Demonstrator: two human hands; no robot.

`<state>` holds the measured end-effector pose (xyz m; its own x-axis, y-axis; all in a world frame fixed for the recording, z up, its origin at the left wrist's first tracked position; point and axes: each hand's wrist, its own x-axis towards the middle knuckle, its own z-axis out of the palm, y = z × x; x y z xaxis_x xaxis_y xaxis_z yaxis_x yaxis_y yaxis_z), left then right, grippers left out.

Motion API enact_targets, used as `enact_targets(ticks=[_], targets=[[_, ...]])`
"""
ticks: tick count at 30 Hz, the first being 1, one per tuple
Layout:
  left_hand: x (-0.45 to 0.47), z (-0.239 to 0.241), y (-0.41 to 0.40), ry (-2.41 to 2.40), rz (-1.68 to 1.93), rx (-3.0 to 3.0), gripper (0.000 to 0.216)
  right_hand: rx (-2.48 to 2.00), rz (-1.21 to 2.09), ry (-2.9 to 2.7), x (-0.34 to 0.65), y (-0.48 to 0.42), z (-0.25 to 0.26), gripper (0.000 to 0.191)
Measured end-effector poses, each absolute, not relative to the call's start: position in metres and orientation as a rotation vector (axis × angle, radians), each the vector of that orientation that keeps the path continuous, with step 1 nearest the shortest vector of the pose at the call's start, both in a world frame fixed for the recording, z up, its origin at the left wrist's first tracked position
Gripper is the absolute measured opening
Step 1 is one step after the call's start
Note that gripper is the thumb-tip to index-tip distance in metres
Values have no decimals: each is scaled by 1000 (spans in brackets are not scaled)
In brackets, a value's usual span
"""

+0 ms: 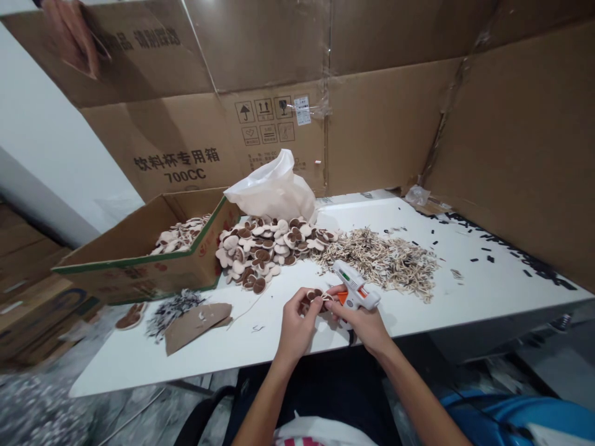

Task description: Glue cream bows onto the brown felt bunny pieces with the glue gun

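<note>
Near the table's front edge, my left hand (299, 317) pinches a small brown and cream felt piece (316, 296). Close against it, my right hand (360, 319) is closed around a white hot glue gun (356, 286) with an orange trigger, its nozzle pointing up and left. The right fingertips also meet a light cord loop (328, 298) at the felt piece; how firmly they hold it is hidden. Beyond my hands lie a heap of similar felt pieces (279, 238) and a pile of cream cord loops (385, 257).
An open cardboard box (134, 275) with more felt pieces stands left, beside a white plastic bag (274, 189). A cardboard scrap (198, 325) and dark shreds (174, 310) lie front left. Small black pieces (525, 251) line the right side. Another person's hand (77, 37) hangs over the cardboard wall (381, 118).
</note>
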<state>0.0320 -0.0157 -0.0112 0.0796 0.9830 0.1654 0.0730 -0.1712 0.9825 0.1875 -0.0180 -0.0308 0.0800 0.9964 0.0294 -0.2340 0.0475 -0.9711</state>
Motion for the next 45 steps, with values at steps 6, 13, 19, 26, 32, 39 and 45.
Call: enact_targets(ticks=[6,13,19,26,32,39,45], targets=[[31,-14,-14,1149,1218,1402,31,-1036,1221,-992,188,-18,-30,41],[31,-19,-13,1126,1204,1402,31,-1043,1186,-963,187,-16,-34,44],[32,-18,-14,1147,1210,1407,30,-1026,1214,-1008,190,-16,-35,39],[29,-16,-16,1067,1220,1384,32,-1037,1201,-987,191,-17,-30,34],[30,-16,-15,1098,1222,1395,28,-1014,1221,-999,191,-18,-32,37],[31,-22,-14,1169,1206,1422,28,-1023,1218,-1004,192,-15,-39,36],[32,-23,-13,1176,1178,1412,30,-1025,1205,-1010,191,-14,-40,36]])
